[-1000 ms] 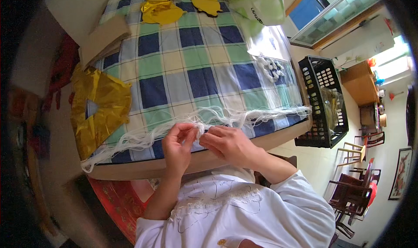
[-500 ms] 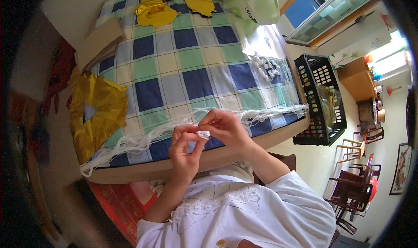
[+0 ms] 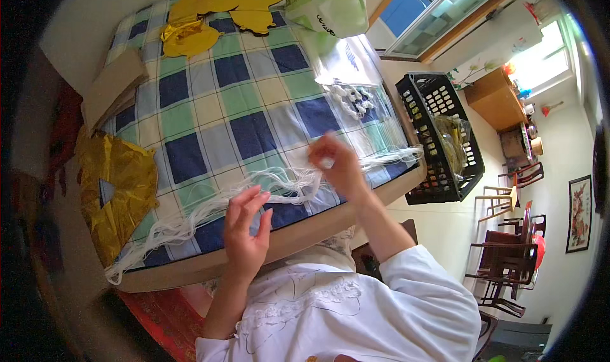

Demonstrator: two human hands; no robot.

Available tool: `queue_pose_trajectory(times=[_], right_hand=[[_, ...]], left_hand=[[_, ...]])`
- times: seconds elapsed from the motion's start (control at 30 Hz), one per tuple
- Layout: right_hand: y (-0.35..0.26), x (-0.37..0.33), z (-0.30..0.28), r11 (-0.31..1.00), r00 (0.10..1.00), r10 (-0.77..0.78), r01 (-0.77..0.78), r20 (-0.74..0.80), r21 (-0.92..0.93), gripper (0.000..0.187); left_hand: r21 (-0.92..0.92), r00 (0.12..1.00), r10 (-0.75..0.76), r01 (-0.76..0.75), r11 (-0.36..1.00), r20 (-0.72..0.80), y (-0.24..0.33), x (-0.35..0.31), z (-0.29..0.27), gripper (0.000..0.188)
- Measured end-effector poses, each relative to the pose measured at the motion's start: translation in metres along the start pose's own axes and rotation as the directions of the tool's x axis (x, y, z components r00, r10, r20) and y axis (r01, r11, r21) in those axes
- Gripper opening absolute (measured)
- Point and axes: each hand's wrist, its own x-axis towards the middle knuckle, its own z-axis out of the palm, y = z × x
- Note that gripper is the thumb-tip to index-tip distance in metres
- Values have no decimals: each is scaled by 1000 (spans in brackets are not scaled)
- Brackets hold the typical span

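My right hand [image 3: 340, 168] is raised over the near part of the bed, slightly smeared by motion. Its fingers are closed, and a small white bundle [image 3: 327, 163] shows between them. Empty, with fingers apart, my left hand [image 3: 246, 232] is held at the bed's front edge. Long loose white strings [image 3: 171, 228] lie in a tangled band along that edge, passing behind both hands. A cluster of small white bundles [image 3: 352, 101] rests farther back on the right, beside a shiny clear plastic bag [image 3: 346, 60].
Beneath everything is a checked bedsheet [image 3: 210, 120]. Gold foil [image 3: 121, 190] and cardboard [image 3: 117, 86] lie at left; yellow cut-outs [image 3: 219, 0] and a green-white bag [image 3: 327, 9] are at the far side. A black plastic crate [image 3: 438, 140] stands right of the bed.
My hands have come apart. The right one has moved up and away with the small white bundle; the left one has let go and opened. The whole view has shifted slightly.
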Motion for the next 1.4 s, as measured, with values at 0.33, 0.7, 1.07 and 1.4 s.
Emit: queue_pose_trajectory(times=[0.33, 0.7, 1.07, 1.4], right_hand=[[62, 33, -81, 791, 978, -7, -123, -210, -600, 22], [50, 27, -75, 797, 991, -57, -29, -124, -603, 19], [-21, -8, -35, 925, 986, 42, 24, 163, -380, 8], [4, 12, -25, 872, 996, -18, -25, -84, -489, 3]], left_hand=[[40, 997, -70, 68, 997, 42, -13, -2, -4, 14], [97, 997, 20, -27, 995, 75, -14, 0, 1, 15], [133, 991, 52, -69, 989, 124, -23, 12, 25, 15], [354, 983, 97, -147, 924, 156, -42, 17, 21, 19]])
